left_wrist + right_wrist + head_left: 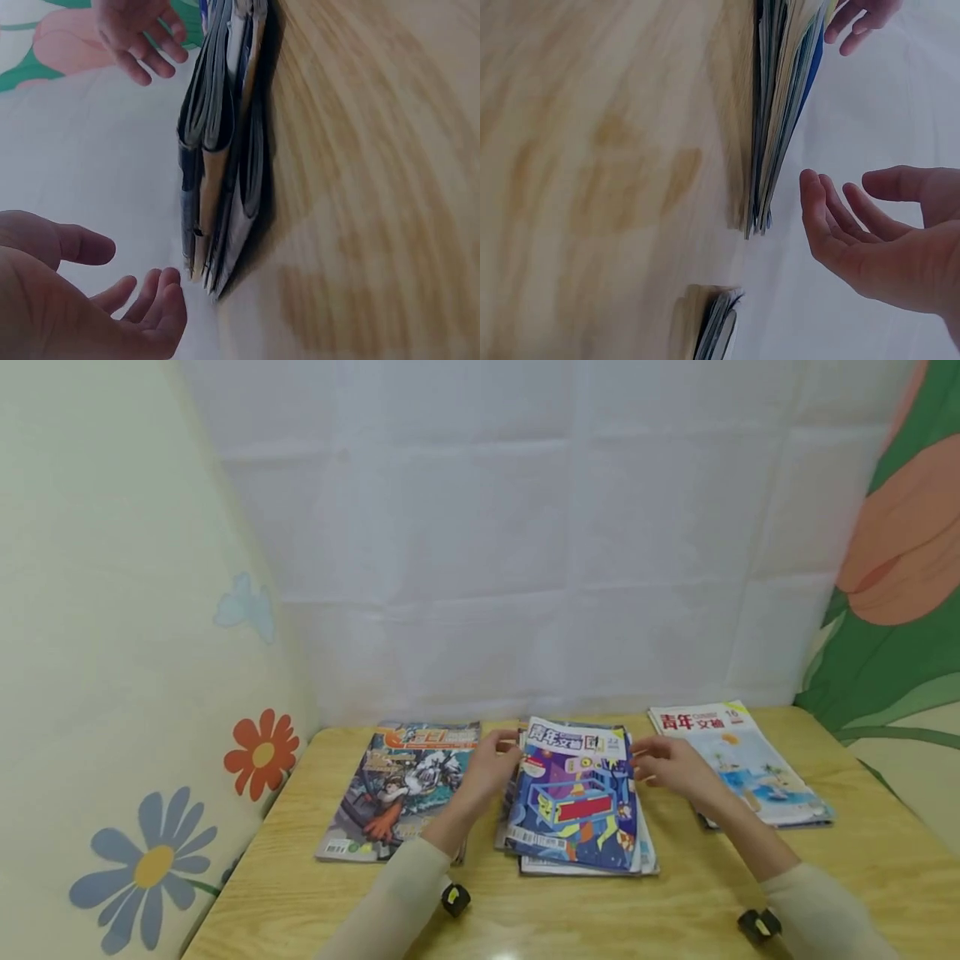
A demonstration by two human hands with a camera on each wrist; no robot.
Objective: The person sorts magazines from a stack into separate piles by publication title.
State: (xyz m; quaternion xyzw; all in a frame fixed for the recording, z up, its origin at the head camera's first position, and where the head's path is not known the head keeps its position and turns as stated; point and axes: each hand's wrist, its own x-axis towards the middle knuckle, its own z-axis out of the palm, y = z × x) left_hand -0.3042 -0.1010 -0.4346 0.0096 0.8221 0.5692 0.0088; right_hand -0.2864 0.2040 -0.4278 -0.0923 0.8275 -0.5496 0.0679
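Note:
A stack of magazines (pixel 573 802) lies in the middle of the table, topped by one with a purple-blue cover; lower ones stick out unevenly along its edges. My left hand (pixel 491 766) is at the stack's upper left side, fingers loosely bent. On the opposite side, my right hand (pixel 675 766) has its fingers relaxed near the stack's upper right edge. In the right wrist view a gap shows between that hand (pixel 885 240) and the magazine edges (pixel 780 112). The left wrist view has my left fingertips (pixel 174 300) close to the stack's corner, holding nothing.
To the left lies a magazine (pixel 405 793) with a dark comic-style cover. At right is another magazine pile (pixel 750 768) with a white and light-blue cover. A white cloth (pixel 525 543) hangs behind the wooden table (pixel 510 918); flower-patterned panels stand at both sides.

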